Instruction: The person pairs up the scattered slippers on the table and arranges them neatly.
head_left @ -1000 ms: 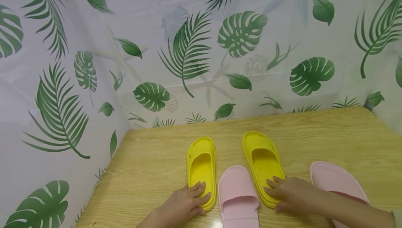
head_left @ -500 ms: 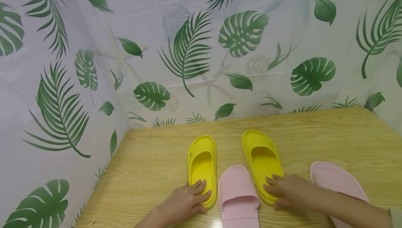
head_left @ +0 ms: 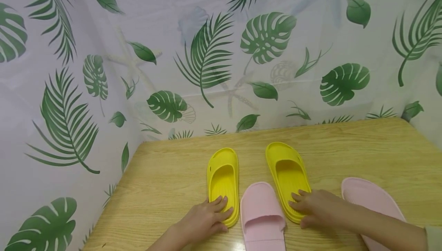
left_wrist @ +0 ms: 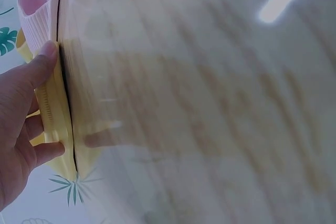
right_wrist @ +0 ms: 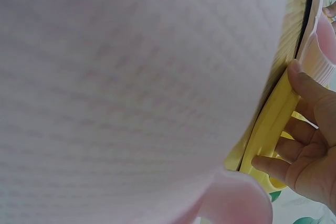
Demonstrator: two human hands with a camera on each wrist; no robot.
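A yellow slipper [head_left: 222,185] lies flat on the wood-grain board, and my left hand [head_left: 205,218] grips its heel, fingers over the insole. In the left wrist view, the thumb [left_wrist: 46,56] and little finger [left_wrist: 52,150] lie at opposite ends of the heel rim. To the right, my right hand [head_left: 315,207] grips the heel of the matching yellow slipper [head_left: 288,170], which angles slightly left at the toe. Between the two stands a pink slipper [head_left: 263,212], toe pointing away. My right forearm crosses over a second pink slipper [head_left: 371,197], hiding part of it.
The wood-grain board [head_left: 165,166] runs back to a white leaf-print curtain [head_left: 214,66] that also closes off the left and right sides. In the right wrist view, the pink slipper's sole [right_wrist: 131,87] fills most of the picture, close to the wrist.
Both yellow slippers have slid slightly away from me across the board, each with the hand at its heel. The pink slippers stay put.
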